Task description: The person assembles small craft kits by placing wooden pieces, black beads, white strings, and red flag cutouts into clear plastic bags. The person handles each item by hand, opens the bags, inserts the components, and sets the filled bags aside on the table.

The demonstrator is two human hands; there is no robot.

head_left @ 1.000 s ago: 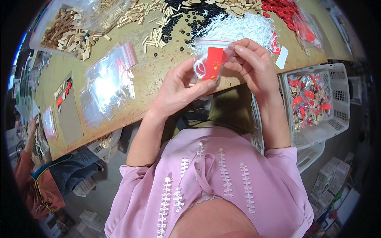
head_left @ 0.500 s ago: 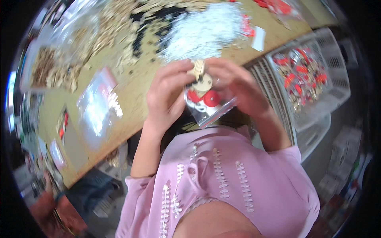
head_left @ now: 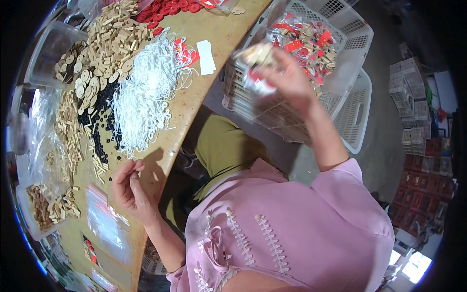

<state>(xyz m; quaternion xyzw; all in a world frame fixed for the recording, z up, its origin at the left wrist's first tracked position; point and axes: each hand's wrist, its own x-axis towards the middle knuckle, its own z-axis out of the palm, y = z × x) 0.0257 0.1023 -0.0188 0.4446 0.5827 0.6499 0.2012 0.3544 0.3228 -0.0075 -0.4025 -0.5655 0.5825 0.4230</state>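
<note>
- The right hand (head_left: 287, 80) is closed around a small clear bag (head_left: 258, 65) filled with tan and red pieces; the bag is blurred, so its contents cannot be told more closely.
- That bag is held over the near rim of a white plastic basket (head_left: 350, 44), which sits just beside the right edge of the tabletop (head_left: 194, 97).
- Inside the basket lie more filled clear bags (head_left: 306, 41) with the same red and tan mix.
- The left hand (head_left: 129, 187) holds nothing; its fingers are loosely curled, fingertips near the thumb, and it sits at the near edge of the tabletop.
- Just beyond the left hand, on the tabletop, is a heap of white cords (head_left: 141, 92).
- Left of the cords are black beads (head_left: 99, 112) and tan wooden pieces (head_left: 109, 41).
- Flat empty clear bags (head_left: 104, 221) lie on the tabletop just beside the left hand, on the side away from the cords.
</note>
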